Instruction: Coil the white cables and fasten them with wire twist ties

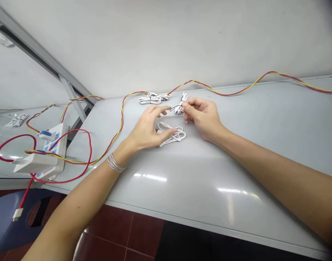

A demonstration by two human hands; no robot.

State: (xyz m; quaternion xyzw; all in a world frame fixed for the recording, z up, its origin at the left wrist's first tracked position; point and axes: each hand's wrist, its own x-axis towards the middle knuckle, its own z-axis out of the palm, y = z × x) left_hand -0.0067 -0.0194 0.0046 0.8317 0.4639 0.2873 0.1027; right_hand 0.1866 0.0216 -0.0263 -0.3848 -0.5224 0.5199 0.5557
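Observation:
My right hand (pixel 201 117) pinches a small bundle of white cable (pixel 180 107) with its fingertips, and a thin black twist tie (pixel 176 107) loops out from the bundle. My left hand (pixel 148 127) hovers to its left, fingers apart, with the index finger almost reaching the bundle. Under the left hand's fingertips lies a loose coil of white cable (pixel 171 135) on the grey table (pixel 209 174). Another white coil (pixel 153 98), bound with a dark tie, lies further back. A beaded bracelet (pixel 116 163) circles my left wrist.
A twisted red and yellow wire (pixel 222 93) runs along the table's back edge to a white device with blue parts (pixel 53 152) at the left. A red cable ending in a white plug (pixel 17 214) hangs over the edge above a blue stool (pixel 10 221).

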